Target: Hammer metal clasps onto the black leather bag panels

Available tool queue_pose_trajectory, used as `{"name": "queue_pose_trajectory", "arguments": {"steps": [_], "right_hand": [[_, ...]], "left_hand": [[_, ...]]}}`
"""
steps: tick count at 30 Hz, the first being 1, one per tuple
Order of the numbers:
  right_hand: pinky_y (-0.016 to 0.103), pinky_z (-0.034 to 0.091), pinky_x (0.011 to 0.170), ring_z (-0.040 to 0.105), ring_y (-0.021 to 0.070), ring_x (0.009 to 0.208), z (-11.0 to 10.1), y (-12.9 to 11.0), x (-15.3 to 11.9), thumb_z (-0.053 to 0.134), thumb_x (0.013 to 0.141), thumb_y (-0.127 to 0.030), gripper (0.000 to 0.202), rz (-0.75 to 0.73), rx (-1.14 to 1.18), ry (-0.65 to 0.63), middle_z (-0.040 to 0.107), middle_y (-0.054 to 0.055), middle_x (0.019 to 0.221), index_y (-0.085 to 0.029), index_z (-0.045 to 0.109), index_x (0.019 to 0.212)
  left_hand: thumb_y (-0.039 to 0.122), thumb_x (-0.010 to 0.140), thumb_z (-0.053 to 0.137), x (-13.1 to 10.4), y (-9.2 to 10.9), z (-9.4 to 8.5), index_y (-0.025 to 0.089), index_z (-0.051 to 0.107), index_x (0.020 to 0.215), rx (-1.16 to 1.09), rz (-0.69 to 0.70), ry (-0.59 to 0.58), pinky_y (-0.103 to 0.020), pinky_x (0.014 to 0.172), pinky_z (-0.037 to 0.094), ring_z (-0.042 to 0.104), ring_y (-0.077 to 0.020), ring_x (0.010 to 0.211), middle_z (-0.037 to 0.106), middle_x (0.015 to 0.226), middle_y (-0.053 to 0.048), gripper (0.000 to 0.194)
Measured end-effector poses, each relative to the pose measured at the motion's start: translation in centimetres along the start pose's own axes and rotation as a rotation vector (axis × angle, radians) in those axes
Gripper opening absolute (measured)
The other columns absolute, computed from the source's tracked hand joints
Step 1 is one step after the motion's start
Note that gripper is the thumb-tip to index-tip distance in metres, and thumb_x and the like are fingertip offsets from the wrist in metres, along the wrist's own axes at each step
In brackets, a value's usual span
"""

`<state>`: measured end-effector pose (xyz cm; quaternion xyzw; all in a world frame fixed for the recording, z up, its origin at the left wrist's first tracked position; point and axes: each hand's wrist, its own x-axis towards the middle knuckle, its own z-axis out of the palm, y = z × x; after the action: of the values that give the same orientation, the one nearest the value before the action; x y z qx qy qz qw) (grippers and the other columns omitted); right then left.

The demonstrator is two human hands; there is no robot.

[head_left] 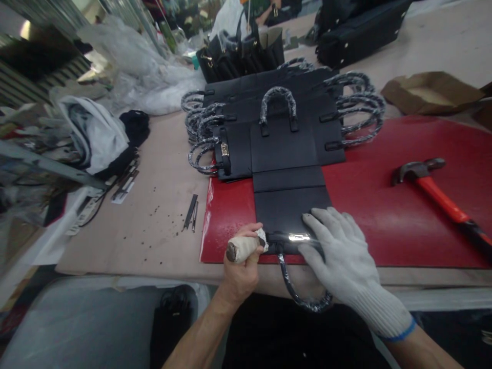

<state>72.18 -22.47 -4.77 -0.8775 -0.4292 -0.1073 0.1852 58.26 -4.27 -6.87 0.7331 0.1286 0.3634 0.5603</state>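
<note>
Your bare left hand grips a stubby white-wrapped tool at the near left corner of the black leather-like bag panel, which runs lengthwise back from near the red rectangular mat's front edge, while your white-gloved right hand, spread over it, sits nearer the shiny metal clasp.

Matt, leather-look black panel; shiny metal clasp; crinkled plastic-wrapped handle; knitted cloth glove.

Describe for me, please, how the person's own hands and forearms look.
The left grip is a bare, ungloved hand. The right grip wears a whitish knit glove whose ribbed cuff is edged in blue. Both visible forearms are bare, with no sleeves showing.
</note>
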Motion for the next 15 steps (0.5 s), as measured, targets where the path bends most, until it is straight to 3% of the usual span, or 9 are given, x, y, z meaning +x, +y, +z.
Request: {"name": "queue_pose_trajectory", "arguments": {"steps": [6,15], "right_hand": [[0.066,0.036,0.118,0.048,0.0438,0.141,0.2,0.1,-0.1,0.052,0.099,-0.042,0.051,0.006,-0.002,-0.007,0.060,0.019,0.146,-0.012,0.063,0.138],[0.067,0.037,0.118,0.048,0.0440,0.141,0.1,0.0,0.1,0.051,0.099,-0.041,0.049,0.005,-0.014,-0.019,0.060,0.018,0.146,-0.013,0.062,0.138]], "left_hand": [[0.017,0.095,0.068,0.2,-0.1,-0.2,0.021,0.062,0.111,-0.001,0.000,-0.015,-0.042,0.107,0.054,0.069,-0.0243,0.120,0.072,0.125,-0.011,0.017],[0.018,0.092,0.072,2.5,0.4,-1.3,0.020,0.065,0.109,0.013,-0.049,-0.204,-0.040,0.104,0.056,0.072,-0.0241,0.115,0.074,0.122,-0.011,0.018]]}}
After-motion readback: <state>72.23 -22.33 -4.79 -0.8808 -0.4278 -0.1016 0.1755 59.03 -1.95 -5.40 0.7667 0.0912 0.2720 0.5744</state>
